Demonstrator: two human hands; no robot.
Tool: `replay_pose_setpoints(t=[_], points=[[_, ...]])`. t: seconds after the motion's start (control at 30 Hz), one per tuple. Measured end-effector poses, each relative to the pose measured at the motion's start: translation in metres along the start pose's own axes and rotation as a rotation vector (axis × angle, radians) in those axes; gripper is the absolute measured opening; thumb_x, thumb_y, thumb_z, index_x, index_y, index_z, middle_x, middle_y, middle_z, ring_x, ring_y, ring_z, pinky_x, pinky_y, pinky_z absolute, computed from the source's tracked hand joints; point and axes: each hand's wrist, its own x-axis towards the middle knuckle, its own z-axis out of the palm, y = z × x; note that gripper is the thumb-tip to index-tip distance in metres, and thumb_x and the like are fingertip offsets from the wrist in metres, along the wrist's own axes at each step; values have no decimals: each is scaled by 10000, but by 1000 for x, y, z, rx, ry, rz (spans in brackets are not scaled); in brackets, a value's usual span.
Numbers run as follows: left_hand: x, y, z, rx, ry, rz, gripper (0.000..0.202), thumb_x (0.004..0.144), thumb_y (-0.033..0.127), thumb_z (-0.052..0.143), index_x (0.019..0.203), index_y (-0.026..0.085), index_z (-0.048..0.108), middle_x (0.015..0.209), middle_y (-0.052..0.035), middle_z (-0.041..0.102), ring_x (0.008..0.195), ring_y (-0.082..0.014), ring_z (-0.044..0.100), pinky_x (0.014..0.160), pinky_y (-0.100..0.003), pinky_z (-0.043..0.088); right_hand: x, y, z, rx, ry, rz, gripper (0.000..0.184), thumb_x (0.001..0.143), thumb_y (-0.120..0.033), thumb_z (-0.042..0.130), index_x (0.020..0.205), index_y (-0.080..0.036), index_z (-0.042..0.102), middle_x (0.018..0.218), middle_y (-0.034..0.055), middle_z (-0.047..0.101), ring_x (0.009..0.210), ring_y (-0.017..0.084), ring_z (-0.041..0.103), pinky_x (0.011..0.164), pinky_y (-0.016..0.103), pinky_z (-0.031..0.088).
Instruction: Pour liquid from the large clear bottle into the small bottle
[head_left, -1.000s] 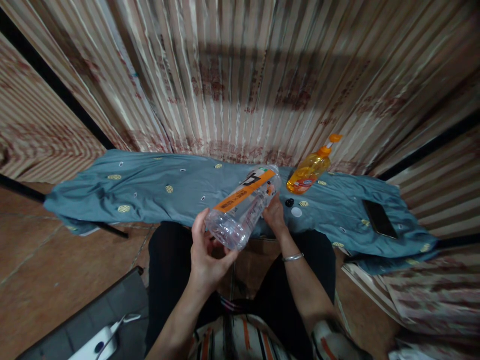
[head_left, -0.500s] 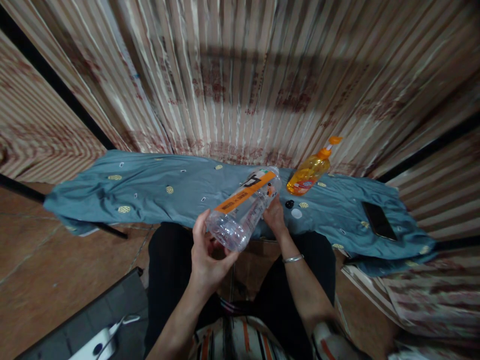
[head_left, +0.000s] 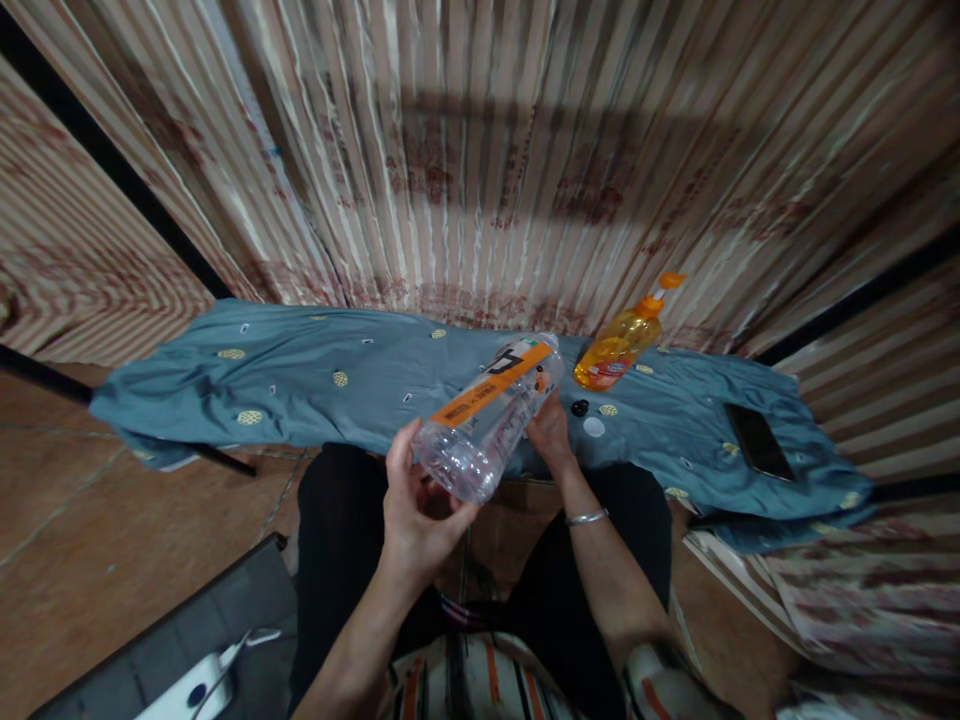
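I hold a clear plastic bottle (head_left: 486, 420) with an orange label tilted in front of me, base toward me, neck pointing away. My left hand (head_left: 414, 510) is closed around its base from below. My right hand (head_left: 550, 432) grips the bottle near its neck end; a metal bangle sits on that wrist. The bottle hovers over the near edge of a blue-grey patterned cloth (head_left: 315, 375) covering a low table. A small black cap (head_left: 579, 407) and a white round lid (head_left: 593, 427) lie on the cloth just right of my right hand.
An orange pump bottle (head_left: 621, 345) stands tilted at the back right of the cloth. A dark phone (head_left: 759, 441) lies at the right end. Striped curtains hang behind the table. A dark case with a white device (head_left: 199, 685) sits at lower left on the floor.
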Motion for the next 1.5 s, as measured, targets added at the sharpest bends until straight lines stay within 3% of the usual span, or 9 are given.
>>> replay_pose_setpoints(t=[0.5, 0.8, 1.2, 1.5], points=[[0, -2, 0, -2, -4, 32, 929, 818, 498, 968, 1564, 282, 458, 1223, -73, 698, 822, -167, 736, 565, -193, 574, 0, 8, 4, -51, -7, -30, 739, 974, -471, 580, 1559, -32, 477, 1429, 341, 747, 1350, 416, 757, 1130, 651, 616], [-1, -1, 1, -7, -4, 49, 906, 850, 496, 946, 1574, 279, 446, 1196, -71, 700, 781, -151, 723, 557, -191, 580, 1, 9, 3, -37, -11, -44, 834, 995, -565, 566, 1594, 7, 466, 1457, 363, 718, 1332, 432, 758, 1116, 624, 619], [1, 1, 1, 1, -24, 74, 899, 861, 466, 948, 1583, 296, 440, 1201, -60, 703, 753, -132, 712, 539, -175, 568, -1, 7, 2, -38, 7, -13, 783, 977, -506, 568, 1589, -28, 468, 1443, 341, 737, 1317, 417, 766, 1120, 645, 618], [0, -1, 0, 5, -12, 49, 918, 841, 496, 952, 1578, 282, 448, 1212, -79, 708, 805, -170, 741, 564, -207, 594, -1, 6, 2, -30, 9, -4, 767, 958, -466, 591, 1574, -21, 493, 1442, 345, 734, 1309, 428, 770, 1118, 647, 624]])
